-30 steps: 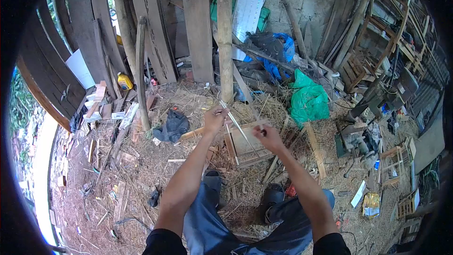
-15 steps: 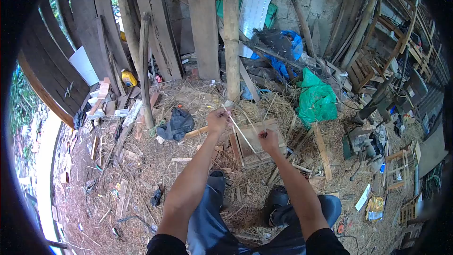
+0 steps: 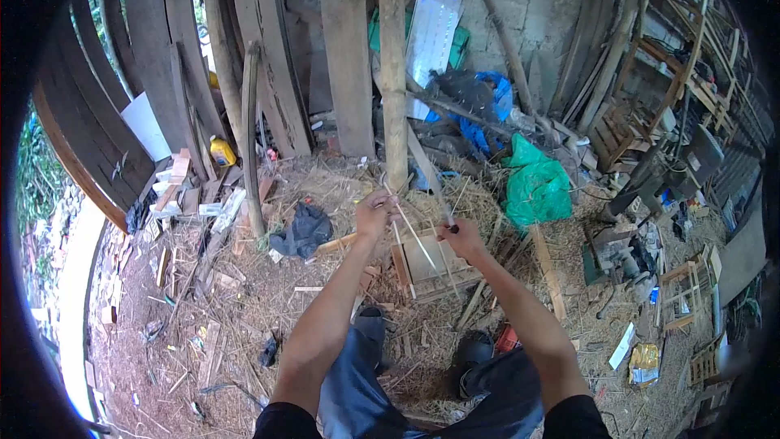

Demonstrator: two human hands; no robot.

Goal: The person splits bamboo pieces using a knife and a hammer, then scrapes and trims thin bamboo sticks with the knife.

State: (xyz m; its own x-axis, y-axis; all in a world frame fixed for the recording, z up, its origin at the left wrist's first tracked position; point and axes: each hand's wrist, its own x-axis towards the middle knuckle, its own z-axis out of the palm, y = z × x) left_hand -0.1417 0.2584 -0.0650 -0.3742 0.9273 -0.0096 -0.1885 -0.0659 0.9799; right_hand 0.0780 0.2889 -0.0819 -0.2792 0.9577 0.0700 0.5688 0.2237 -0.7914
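My left hand [image 3: 375, 213] is closed around thin pale strips of wood or bamboo. One strip [image 3: 418, 239] slants down to the right, and a second strip [image 3: 407, 268] hangs more steeply beside it. To the right, my right hand [image 3: 461, 237] grips the dark handle of a knife [image 3: 447, 213], whose blade points up and away from me. The blade appears apart from the strips. Below both hands, a shallow wooden box or framed board [image 3: 424, 258] lies on the littered ground in front of my feet.
A wooden post [image 3: 395, 73] stands just beyond my hands. A black plastic bag [image 3: 303, 232] lies left, a green plastic bag [image 3: 538, 187] right. A yellow bottle [image 3: 222, 151] sits by the plank wall. Straw and wood scraps cover the floor; a red object [image 3: 507, 339] lies near my right foot.
My right hand has turned, bringing the knife blade into clear view pointing upward. The strips in my left hand have spread apart. The view has shifted slightly, and the red object now shows.
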